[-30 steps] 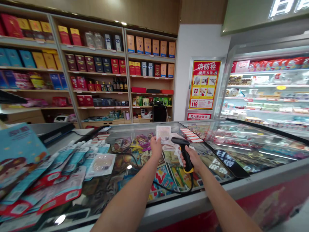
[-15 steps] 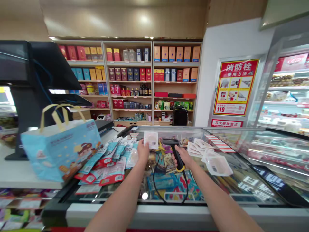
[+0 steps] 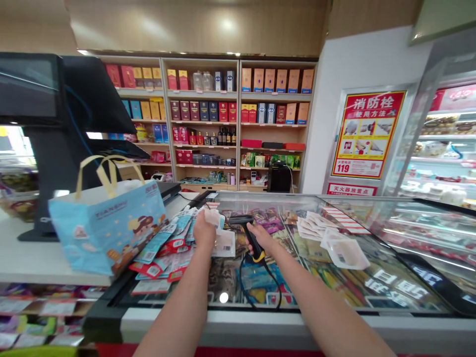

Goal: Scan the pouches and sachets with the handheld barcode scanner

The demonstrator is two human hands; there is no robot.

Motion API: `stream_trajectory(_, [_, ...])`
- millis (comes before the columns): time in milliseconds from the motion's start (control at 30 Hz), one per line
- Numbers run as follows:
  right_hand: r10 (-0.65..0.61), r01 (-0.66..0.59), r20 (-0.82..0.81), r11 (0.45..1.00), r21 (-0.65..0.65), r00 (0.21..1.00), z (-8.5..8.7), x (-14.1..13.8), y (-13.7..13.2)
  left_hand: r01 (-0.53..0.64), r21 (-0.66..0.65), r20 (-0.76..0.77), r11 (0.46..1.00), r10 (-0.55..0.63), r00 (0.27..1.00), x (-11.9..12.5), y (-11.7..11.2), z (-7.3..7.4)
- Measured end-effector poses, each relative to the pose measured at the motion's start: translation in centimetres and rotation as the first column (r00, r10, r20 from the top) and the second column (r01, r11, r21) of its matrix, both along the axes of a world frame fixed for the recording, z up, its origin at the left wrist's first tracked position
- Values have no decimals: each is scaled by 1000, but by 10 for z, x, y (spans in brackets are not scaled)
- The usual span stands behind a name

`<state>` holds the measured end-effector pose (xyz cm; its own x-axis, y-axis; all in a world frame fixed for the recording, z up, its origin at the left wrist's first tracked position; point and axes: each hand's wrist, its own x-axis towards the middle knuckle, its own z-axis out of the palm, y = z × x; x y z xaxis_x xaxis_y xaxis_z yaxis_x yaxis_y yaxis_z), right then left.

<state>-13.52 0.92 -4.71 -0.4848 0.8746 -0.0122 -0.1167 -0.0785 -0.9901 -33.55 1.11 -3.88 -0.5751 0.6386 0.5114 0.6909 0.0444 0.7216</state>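
Note:
My right hand (image 3: 261,239) is wrapped round the grip of a black and yellow barcode scanner (image 3: 252,240), its head pointing left toward my other hand. At the right edge of the heap of snack packets (image 3: 171,238), my left hand (image 3: 204,231) has its fingers curled, with a white packet (image 3: 212,216) at the fingertips; the fingertips themselves are partly hidden. Another white packet (image 3: 224,244) with a barcode label shows just right of that hand, under the scanner head. The heap holds blue-and-white and red packets.
A blue paper bag (image 3: 107,225) stands left on the counter, by a black register screen (image 3: 92,94). White packets (image 3: 344,253) lie on the freezer's glass top at right. The scanner cable (image 3: 241,277) loops over the glass. Shelves of boxes (image 3: 203,111) line the back.
My left hand has moved left and slightly down to the packet heap. The scanner in my right hand has shifted left. The view has turned slightly left.

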Motion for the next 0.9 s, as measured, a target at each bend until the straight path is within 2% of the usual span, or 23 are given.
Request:
stream_trajectory(200, [23,-23,-70,1000,6,997,-2,5,3,5,35,-256,999,4,967,6,2,0])
stream_trajectory(333, [-19,17,-91,1000,-12,996,-1,18,5,-43,-49,-331,998,25,943,7,1,5])
stream_trajectory(433, [-65,64,-67,998,-27,996,3,34,5,-48,-39,-377,998,30,926,15,-4,9])
stream_trajectory(500, [-111,109,-72,994,-23,991,6,47,5,0,-7,-410,1000,-3,912,28,-5,9])
stream_trajectory(567, [-163,163,-119,987,-11,979,10,63,5,138,-15,-455,990,-129,881,50,-4,6])
stream_trajectory(633, [-206,209,-169,978,1,964,13,82,4,334,-80,-489,939,-329,808,78,0,1])
stream_trajectory(733, [-290,301,-233,953,14,928,15,112,0,576,-212,-473,789,-599,647,129,7,-6])
stream_trajectory(900, [-388,422,-316,905,46,866,14,162,-11,762,-289,-367,580,-802,472,223,14,-9])
